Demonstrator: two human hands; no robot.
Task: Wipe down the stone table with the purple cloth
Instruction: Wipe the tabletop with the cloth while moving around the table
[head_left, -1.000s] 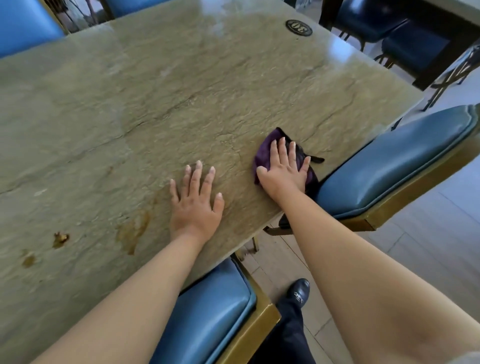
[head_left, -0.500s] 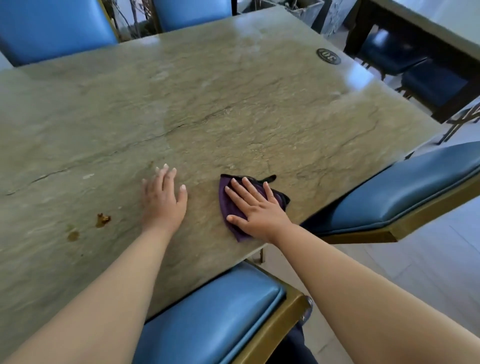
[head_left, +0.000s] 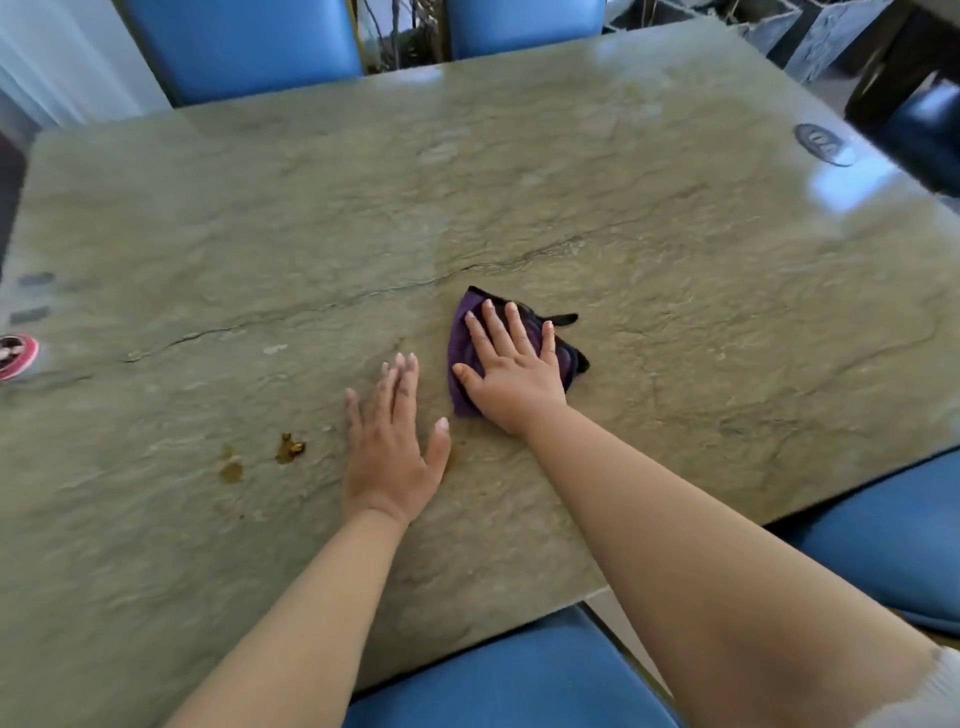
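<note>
The greenish stone table (head_left: 675, 322) fills most of the head view. The purple cloth (head_left: 464, 343), black-edged, lies crumpled near the table's middle. My right hand (head_left: 511, 371) presses flat on top of it with fingers spread, covering most of it. My left hand (head_left: 392, 447) rests flat on the bare stone just left of the cloth, holding nothing. Brown stains (head_left: 289, 448) and a paler spot (head_left: 231, 471) sit on the stone to the left of my left hand.
Blue padded chairs stand around the table: two at the far side (head_left: 244, 47), one at the near edge (head_left: 519, 680), one at the right (head_left: 883, 545). A dark round number badge (head_left: 823, 143) is at the far right corner. A red-and-white round object (head_left: 15, 356) sits at the left edge.
My right hand has slid the cloth from the table's right edge leftward and then farther in toward the middle. My left hand stays flat on the stone beside it.
</note>
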